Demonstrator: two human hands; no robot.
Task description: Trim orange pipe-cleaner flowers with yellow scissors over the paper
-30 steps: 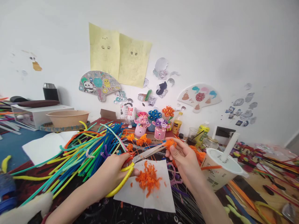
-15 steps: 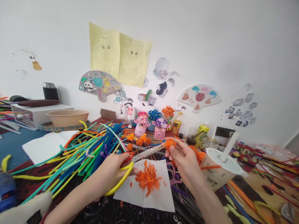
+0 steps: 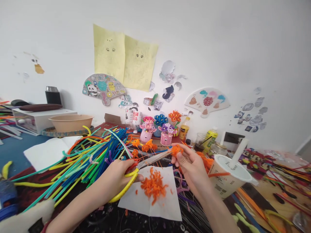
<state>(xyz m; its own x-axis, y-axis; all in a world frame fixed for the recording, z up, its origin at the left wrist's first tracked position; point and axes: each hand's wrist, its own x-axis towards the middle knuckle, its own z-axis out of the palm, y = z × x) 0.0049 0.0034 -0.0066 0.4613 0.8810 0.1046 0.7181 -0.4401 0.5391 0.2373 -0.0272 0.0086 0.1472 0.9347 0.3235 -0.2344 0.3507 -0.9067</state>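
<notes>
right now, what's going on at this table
A person's left hand holds scissors, pointed at a fuzzy orange piece pinched in the right hand. Below, orange scraps lie heaped on a white sheet. Bright coloured stems are piled to the left, and small potted craft flowers stand at the back.

on my feed, soft light covers the pale wall (image 3: 206,38); the black flask (image 3: 52,98) at left throws a faint shadow rightward. i see edges stretched, the lower corners blurred.
</notes>
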